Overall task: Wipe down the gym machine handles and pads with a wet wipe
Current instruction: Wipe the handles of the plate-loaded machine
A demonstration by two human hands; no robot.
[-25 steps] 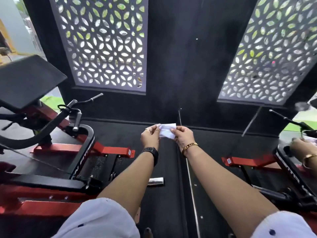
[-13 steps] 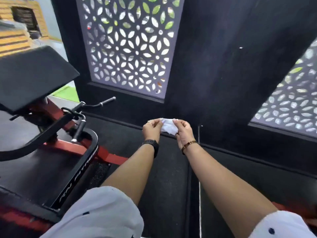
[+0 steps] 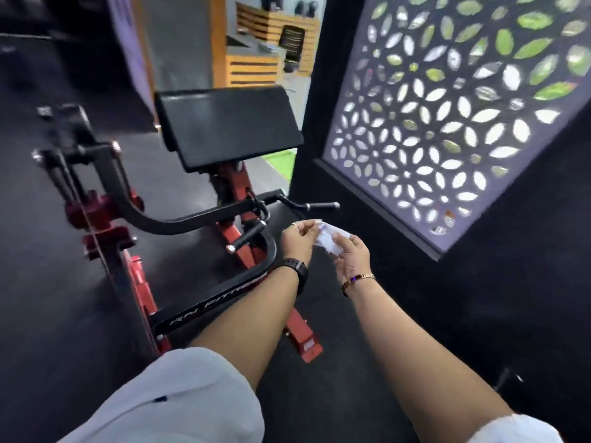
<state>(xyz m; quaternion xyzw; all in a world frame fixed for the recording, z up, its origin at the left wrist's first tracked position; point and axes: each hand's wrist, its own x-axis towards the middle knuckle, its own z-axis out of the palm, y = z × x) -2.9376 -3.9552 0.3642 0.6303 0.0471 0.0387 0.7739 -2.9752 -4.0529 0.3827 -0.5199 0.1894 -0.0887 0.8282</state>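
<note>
On my left I've got the machine, red and black frame, with its flat black pad tilted up behind it. Two black handles stick out toward the right, just beyond my hands and clear of them. Left hand, watch on the wrist, has its fingers curled in, pinching the wipe's near-left edge. The wipe is small, white and crumpled, partly folded, in the air between both hands, just right of the handles. Its long axis runs from upper left to lower right. Right hand, palm turned up, fingers bent round the wipe's lower end. The cut-out screen is on the far right.
</note>
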